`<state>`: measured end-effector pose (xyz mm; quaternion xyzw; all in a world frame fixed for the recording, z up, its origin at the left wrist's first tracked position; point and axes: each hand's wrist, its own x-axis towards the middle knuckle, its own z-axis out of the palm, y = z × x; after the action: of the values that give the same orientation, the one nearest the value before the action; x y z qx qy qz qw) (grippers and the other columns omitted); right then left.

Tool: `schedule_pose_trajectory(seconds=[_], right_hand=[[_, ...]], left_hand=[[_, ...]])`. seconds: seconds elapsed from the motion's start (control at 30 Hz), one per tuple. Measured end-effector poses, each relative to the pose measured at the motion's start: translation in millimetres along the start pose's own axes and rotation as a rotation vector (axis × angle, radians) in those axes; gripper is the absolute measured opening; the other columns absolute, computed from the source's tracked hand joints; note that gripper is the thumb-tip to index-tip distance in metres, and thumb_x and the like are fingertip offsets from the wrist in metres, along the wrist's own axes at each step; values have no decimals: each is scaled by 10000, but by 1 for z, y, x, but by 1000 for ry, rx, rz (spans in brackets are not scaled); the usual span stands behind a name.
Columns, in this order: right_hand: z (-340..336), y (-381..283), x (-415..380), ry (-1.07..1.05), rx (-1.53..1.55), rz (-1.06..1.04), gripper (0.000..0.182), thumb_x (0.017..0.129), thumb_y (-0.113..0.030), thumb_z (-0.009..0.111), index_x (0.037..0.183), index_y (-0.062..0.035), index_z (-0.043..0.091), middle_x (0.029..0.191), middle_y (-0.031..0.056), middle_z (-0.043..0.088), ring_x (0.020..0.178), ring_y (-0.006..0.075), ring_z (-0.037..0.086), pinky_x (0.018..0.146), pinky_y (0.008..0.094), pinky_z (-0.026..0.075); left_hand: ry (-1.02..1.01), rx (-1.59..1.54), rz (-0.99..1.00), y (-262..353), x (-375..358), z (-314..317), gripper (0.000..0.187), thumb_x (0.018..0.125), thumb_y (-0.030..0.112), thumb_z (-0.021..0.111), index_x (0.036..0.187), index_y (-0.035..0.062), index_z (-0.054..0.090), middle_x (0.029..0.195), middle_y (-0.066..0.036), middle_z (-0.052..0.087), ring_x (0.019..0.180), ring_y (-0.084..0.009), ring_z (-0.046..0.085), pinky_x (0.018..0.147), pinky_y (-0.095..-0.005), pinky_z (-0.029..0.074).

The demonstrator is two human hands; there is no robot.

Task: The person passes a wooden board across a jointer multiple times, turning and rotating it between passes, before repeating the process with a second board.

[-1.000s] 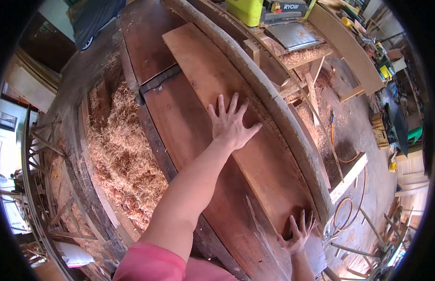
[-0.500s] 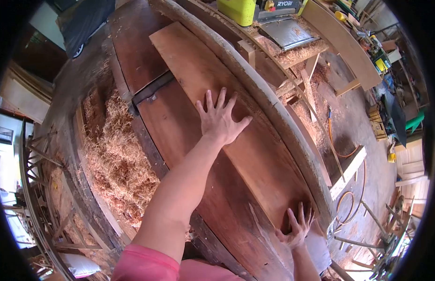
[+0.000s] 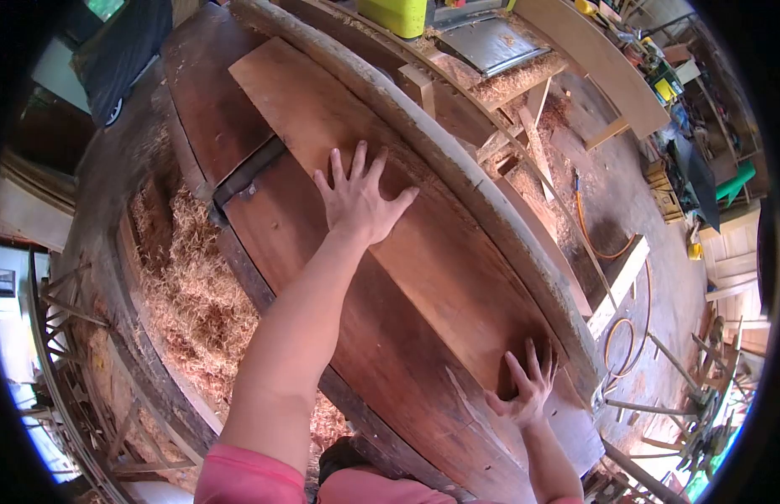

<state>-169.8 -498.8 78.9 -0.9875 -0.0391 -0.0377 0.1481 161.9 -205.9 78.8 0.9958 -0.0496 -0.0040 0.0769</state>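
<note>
A long, light reddish-brown plank (image 3: 440, 269) lies lengthwise on a curved surface of darker wooden boards (image 3: 390, 328). My left hand (image 3: 363, 200) rests palm down on the plank's upper half, fingers spread and thumb out to the right. Down at the near end, my right hand (image 3: 526, 391) lies on the same plank with its fingers apart. Neither hand grips anything. Along the plank's right side runs a thick, rough, pale-edged rail (image 3: 457, 160), close against it.
Curly wood shavings (image 3: 201, 294) are heaped to the left, between timbers. Beyond the rail stands a yellow-green machine (image 3: 394, 17) with a metal bed (image 3: 491, 44). An orange hose (image 3: 621, 344) coils on the floor at right, near a pale beam (image 3: 618, 286).
The whole view has shifted a little, so the planks and the machine appear farther left or higher. Both hands remain spread on the plank.
</note>
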Motion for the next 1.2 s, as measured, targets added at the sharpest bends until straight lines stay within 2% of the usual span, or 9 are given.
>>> schedule_pose_trajectory(seconds=[0.1,0.2,0.3,0.4,0.5,0.9,1.2], right_hand=[[1,-4,7,-14,-10,7,760,645,-553,802,1258,-108,733,1472,299,541,1425,593,373,1161,694,285],[1,-13,17,-7,32,54,692,625,-516,835,1220,-171,761,1465,221,569,1440,548,379,1187,679,238],[1,-17,25,-3,25,46,700,610,-504,835,1219,-167,761,1464,218,568,1440,538,380,1184,676,248],[1,-20,33,-12,-7,-1,752,658,-570,803,1240,-97,738,1461,294,551,1409,591,390,1161,683,300],[4,-24,41,16,21,20,693,597,-494,840,1202,-163,768,1454,216,573,1426,537,394,1186,669,263],[10,-41,68,50,31,11,689,599,-484,840,1195,-144,768,1420,230,597,1395,538,437,1176,675,282],[15,-51,85,53,64,13,697,603,-479,850,1212,-152,766,1447,228,583,1426,535,407,1187,668,267]], left_hand=[[6,6,-7,-5,7,1,891,903,756,549,1620,264,355,1716,-55,243,1580,-394,154,1237,-672,129],[-10,12,-11,-11,14,0,899,901,760,551,1627,274,337,1717,-50,239,1583,-395,146,1239,-674,121],[-8,21,-12,-17,20,2,899,902,759,551,1630,279,330,1719,-50,233,1582,-400,147,1238,-672,123],[-4,17,-11,-23,26,3,898,904,761,548,1631,282,328,1719,-50,231,1581,-403,149,1237,-671,126],[-8,19,-13,-27,32,1,898,902,765,547,1629,283,333,1719,-49,234,1581,-403,149,1236,-671,130],[26,29,-7,-47,54,2,897,902,779,530,1626,283,340,1718,-52,235,1576,-407,170,1227,-676,150],[25,43,-8,-60,69,-1,894,904,786,517,1624,284,346,1716,-57,243,1574,-407,176,1226,-676,158]])
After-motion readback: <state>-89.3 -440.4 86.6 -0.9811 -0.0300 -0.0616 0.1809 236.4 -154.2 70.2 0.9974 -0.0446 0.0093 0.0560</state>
